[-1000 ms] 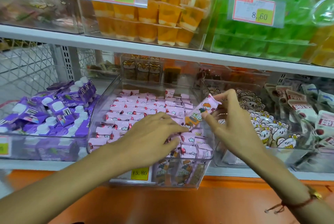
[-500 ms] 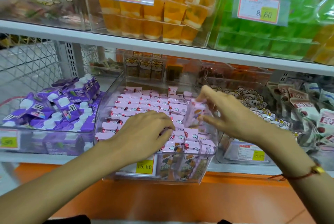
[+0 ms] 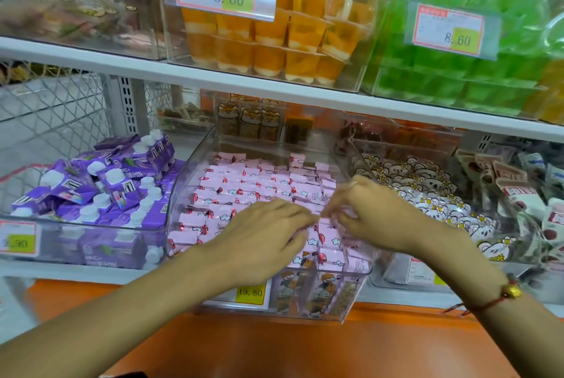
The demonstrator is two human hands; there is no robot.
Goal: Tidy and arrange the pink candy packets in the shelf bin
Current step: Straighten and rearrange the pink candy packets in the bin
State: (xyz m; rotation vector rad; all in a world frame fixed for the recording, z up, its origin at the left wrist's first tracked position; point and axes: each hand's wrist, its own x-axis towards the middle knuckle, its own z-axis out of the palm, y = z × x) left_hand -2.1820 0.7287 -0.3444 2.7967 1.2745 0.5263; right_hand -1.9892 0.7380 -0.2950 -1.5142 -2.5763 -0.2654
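Rows of pink candy packets [image 3: 244,182] lie in a clear shelf bin [image 3: 355,295] at the middle of the lower shelf. My left hand [image 3: 262,237] rests palm down on the front rows, its fingers stretched flat toward the right. My right hand [image 3: 375,213] reaches in from the right at the bin's right side. Its blurred fingers are bunched, and a pink candy packet [image 3: 348,213] shows between thumb and fingers. The fingertips of both hands nearly meet. Packets under the hands are hidden.
A bin of purple pouches [image 3: 91,188] stands to the left and a bin of bear-print packets [image 3: 427,194] to the right. The shelf above [image 3: 213,78] carries orange jelly cups [image 3: 274,42] and green ones [image 3: 457,72]. An orange ledge [image 3: 274,347] runs below.
My right hand has brought the raised packet down into the right side of the bin. My left hand stays flat on the front rows.
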